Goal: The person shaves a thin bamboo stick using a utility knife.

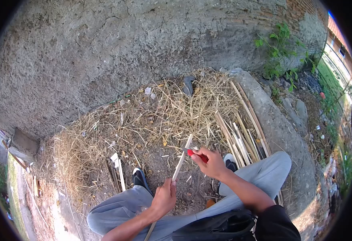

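Note:
A long pale strip of split bamboo or wood (179, 164) slants up and away from my body. My left hand (164, 197) is closed around its lower part, and the strip's tail runs down past my wrist toward my lap. In my right hand (211, 162) is a red-handled knife (191, 152), gripped with the fingers wrapped round the handle. Its short grey blade lies against the strip's upper part. Most of the handle is hidden by my fingers.
Several split strips (240, 140) lie to the right beside a concrete ledge (280, 120). More pieces (121, 172) are by my left shoe (141, 178). Dry straw (184, 106) covers the ground before a rough wall (144, 44). A black bag (216, 229) rests on my lap.

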{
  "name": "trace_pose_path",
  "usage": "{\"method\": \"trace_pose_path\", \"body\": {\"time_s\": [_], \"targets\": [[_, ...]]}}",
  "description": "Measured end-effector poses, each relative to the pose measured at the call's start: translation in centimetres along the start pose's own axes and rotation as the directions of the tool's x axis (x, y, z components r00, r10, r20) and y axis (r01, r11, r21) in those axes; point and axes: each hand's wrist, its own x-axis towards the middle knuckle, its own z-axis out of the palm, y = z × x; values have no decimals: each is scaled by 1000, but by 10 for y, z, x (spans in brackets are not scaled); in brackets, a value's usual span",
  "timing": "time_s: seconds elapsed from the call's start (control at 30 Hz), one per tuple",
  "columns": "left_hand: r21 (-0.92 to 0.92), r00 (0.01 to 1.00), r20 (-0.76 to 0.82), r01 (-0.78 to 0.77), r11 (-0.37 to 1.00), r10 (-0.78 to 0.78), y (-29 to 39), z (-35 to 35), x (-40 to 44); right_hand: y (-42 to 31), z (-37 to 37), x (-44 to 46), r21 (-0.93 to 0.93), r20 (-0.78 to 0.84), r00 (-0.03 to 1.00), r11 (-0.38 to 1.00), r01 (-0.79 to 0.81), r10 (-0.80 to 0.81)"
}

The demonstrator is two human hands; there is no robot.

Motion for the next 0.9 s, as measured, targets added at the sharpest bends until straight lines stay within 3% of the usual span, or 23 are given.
{"method": "trace_pose_path", "body": {"time_s": [0.07, 0.2, 0.27, 0.5, 0.57, 0.6, 0.7, 0.83, 0.9], "targets": [[50, 1000, -14, -1, 999, 2, 0, 0, -2, 8, 10, -2, 37, -75, 989, 990, 134, -131], [73, 999, -28, -32, 997, 34, 2, 2, -8, 2, 6, 0, -95, -72, 982, 981, 169, -176], [98, 999, -26, -36, 995, 39, 5, 1, -11, 0, 9, 0, -138, -196, 931, 949, 283, -306], [43, 1000, -22, -8, 999, 9, -3, 10, -19, 20, 6, 9, -212, -276, 923, 954, 214, -268], [10, 999, -25, -41, 999, 41, -13, 11, -10, 27, -7, 17, -272, -79, 996, 962, 8, -31], [32, 1000, 8, -25, 999, 25, -17, 8, -3, 29, -7, 18, -286, -53, 998, 957, -43, 28], [57, 1000, 5, -25, 998, 25, -14, 10, -4, 30, 2, 18, -336, -140, 983, 940, 63, -115], [141, 1000, 12, -5, 990, 3, 7, 3, -9, 27, 7, 17, -369, -185, 974, 928, 55, -131], [200, 1000, 5, 16, 980, -18, 6, 4, -11, 34, 12, 19, -369, -268, 935, 921, 123, -233]]}}
